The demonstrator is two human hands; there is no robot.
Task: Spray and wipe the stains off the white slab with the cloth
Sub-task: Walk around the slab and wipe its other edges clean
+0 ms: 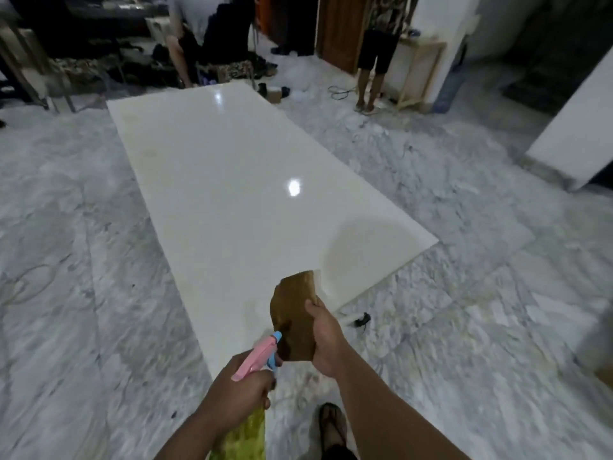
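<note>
Two hands are up in front of the person, both full. The left hand (243, 390) has its grip closed round a spray bottle (257, 358), pink head with a blue nozzle, its yellow-green body running down below the fist. The nozzle points straight at the cloth (293, 318), a brown folded piece pinched along its edge by the right hand (326, 340), so the grip there is closed on the cloth. Both hang in the air over the near corner of the white slab (238, 180), which lies flat on the marbled floor (83, 293).

Just beyond the cloth the slab shows a faint wet-looking patch and a pale yellowish arc near the right corner; faint yellowish marks also run along the far left edge. A small dark object (362, 319) sits on the floor just beside the slab's near right edge.

What could go wrong, to my eye: the floor and slab are glossy, so overspray could leave a slick underfoot, and a shoe (331, 426) stands close to the slab's corner. The stains are so pale that some could easily be missed. The stray object might get kicked or dragged onto the slab.

Hard to make out: the trigger finger is hidden, so I cannot tell whether it is squeezing. The bottle's base is cut off, and its fill level unreadable. At the far end people (374, 51) stand among clutter, blurred.
</note>
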